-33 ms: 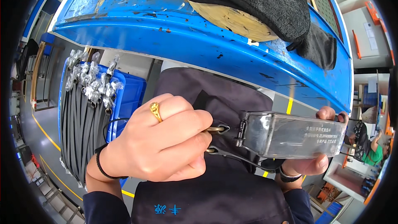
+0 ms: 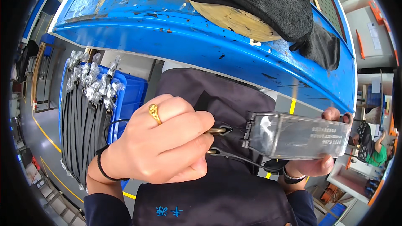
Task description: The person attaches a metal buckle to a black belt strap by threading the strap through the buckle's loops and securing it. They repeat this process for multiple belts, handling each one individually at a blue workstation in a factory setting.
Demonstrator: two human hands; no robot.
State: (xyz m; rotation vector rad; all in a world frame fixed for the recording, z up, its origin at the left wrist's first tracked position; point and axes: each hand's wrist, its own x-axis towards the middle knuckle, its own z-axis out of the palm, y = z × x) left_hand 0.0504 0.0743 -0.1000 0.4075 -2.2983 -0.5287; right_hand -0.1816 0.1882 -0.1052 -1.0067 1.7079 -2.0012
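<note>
My left hand (image 2: 163, 140) is closed around the brass-coloured metal end fittings (image 2: 220, 130) of a thin black strap (image 2: 238, 159). What lies inside its fingers is hidden. From the fittings, the strap runs right toward the box and my right wrist. My right hand (image 2: 312, 166) grips a long, clear plastic box (image 2: 301, 136), fingers on the far side and thumb at the near side. Dark rollers or pins (image 2: 248, 129) sit at the box's left end, a short way from the strap end. Printing shows on the box's upper face.
A dark apron (image 2: 213, 201) covers my lap. Ahead runs a blue paint-stained workbench (image 2: 176, 31) bearing a black fleecy cloth (image 2: 255, 0) over a round pale block. Many black straps (image 2: 81, 129) with plastic-wrapped ends hang over a blue bin (image 2: 132, 96) at left. A person (image 2: 374, 150) is far right.
The clear box has shifted slightly to the right, and its lettering and left end look more blurred. My left hand stays in nearly the same place.
</note>
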